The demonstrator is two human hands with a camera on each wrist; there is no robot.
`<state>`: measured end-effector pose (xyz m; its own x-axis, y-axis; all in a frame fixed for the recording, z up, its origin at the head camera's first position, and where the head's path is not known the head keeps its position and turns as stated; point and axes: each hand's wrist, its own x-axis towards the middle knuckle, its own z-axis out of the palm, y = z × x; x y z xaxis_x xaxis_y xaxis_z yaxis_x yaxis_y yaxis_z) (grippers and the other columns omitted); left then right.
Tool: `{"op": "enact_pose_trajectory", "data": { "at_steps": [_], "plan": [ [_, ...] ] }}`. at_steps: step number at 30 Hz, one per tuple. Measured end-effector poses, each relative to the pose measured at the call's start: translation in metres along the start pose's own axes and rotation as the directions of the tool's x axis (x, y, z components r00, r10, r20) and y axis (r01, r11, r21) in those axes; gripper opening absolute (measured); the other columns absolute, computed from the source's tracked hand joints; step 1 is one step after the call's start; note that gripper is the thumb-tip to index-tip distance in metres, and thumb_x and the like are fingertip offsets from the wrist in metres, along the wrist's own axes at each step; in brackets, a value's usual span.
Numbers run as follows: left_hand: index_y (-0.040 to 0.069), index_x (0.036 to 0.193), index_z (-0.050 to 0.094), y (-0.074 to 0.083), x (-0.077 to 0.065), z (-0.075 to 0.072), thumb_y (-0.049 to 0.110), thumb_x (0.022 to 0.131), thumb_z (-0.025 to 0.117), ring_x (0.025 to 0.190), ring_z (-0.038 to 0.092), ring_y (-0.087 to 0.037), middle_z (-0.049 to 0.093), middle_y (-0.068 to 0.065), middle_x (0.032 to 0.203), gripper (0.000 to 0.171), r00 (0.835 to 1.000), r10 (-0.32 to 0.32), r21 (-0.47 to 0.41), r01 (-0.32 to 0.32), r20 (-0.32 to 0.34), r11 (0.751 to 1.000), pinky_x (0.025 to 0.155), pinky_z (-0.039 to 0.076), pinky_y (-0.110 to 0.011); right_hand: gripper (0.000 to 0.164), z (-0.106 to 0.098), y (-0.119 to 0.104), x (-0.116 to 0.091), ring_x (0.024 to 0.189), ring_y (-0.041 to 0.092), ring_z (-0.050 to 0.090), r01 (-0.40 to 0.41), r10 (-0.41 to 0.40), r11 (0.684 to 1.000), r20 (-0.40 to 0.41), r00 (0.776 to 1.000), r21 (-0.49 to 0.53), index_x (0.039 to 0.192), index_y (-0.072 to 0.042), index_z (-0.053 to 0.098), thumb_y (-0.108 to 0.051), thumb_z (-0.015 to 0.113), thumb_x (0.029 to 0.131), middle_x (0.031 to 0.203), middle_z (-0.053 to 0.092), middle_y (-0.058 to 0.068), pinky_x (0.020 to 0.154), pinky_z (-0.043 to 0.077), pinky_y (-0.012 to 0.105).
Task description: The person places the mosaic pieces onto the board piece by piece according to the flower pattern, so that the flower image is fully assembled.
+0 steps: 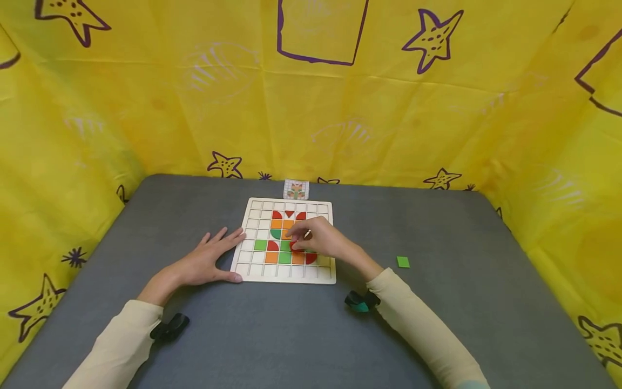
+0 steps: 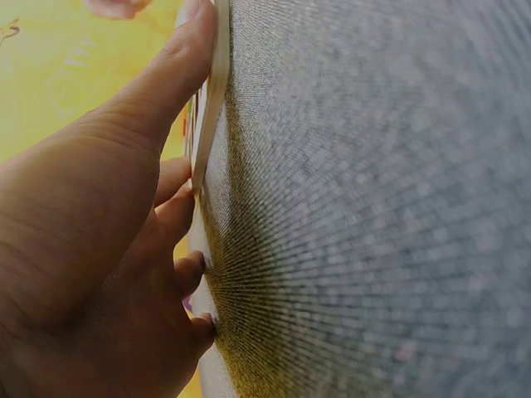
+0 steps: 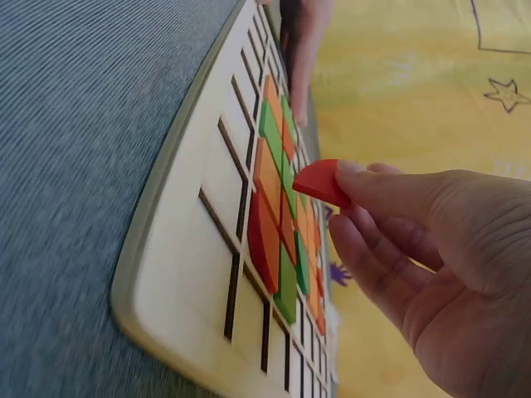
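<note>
A pale wooden grid board [image 1: 311, 274] lies on the table, bearing several red, orange and green tiles in its middle cells. Between thumb and fingertips, my right hand [image 1: 326, 237] pinches a red quarter-circle tile [image 3: 322, 182]. In the right wrist view that tile is tilted and held off the board, just beside the placed tiles. My left hand [image 1: 204, 262] has its fingers spread, with fingertips and thumb touching the board's left edge. The left wrist view shows that thumb [image 2: 170, 70] along the board's rim.
Behind the board lies a small card [image 1: 296, 189] printed with a coloured grid pattern. One loose green square tile [image 1: 403, 262] sits on the grey table [image 1: 437, 324] to the right of my right hand. A yellow cloth [image 1: 311, 108] with drawn stars surrounds the table's back and sides.
</note>
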<state>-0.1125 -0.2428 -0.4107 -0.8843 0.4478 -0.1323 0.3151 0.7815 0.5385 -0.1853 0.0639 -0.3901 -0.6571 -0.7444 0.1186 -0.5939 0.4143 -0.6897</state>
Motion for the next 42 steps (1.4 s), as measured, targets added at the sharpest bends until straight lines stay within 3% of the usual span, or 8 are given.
{"op": "enact_pose_trajectory", "data": {
  "at_steps": [25,32,42],
  "plan": [
    [0.010,0.155,0.030,0.000,0.001,0.001,0.056,0.074,0.078,0.146,0.004,-0.048,0.020,-0.014,0.162,0.104,1.000,0.002,-0.021,-0.002,-0.003,1.000,0.111,-0.004,-0.069,0.024,0.037,-0.024,0.054,0.074,0.007,0.059,0.034,-0.036,0.999,0.120,0.992,0.021,0.108,-0.003,0.072,-0.008,0.076,0.085,0.081,0.068,-0.002,0.070,0.049,0.017],
    [0.010,0.154,0.030,-0.001,0.002,0.001,0.056,0.075,0.078,0.146,0.004,-0.048,0.020,-0.015,0.161,0.104,1.000,0.017,-0.022,-0.017,-0.014,1.000,0.111,-0.005,-0.069,0.020,0.043,-0.026,0.055,0.075,0.003,0.060,0.023,-0.014,0.998,0.156,0.988,-0.056,0.107,-0.005,0.073,-0.010,0.075,0.087,0.082,0.068,-0.004,0.071,0.048,0.015],
    [0.011,0.155,0.029,-0.002,0.000,0.001,0.056,0.075,0.078,0.146,0.003,-0.048,0.020,-0.013,0.162,0.104,1.000,0.000,-0.024,0.000,-0.009,1.000,0.111,-0.005,-0.069,0.019,0.047,-0.025,0.055,0.077,0.001,0.060,0.049,-0.036,0.995,0.150,0.988,-0.082,0.106,-0.006,0.073,-0.011,0.074,0.088,0.084,0.069,-0.004,0.072,0.048,0.013]
  ]
}}
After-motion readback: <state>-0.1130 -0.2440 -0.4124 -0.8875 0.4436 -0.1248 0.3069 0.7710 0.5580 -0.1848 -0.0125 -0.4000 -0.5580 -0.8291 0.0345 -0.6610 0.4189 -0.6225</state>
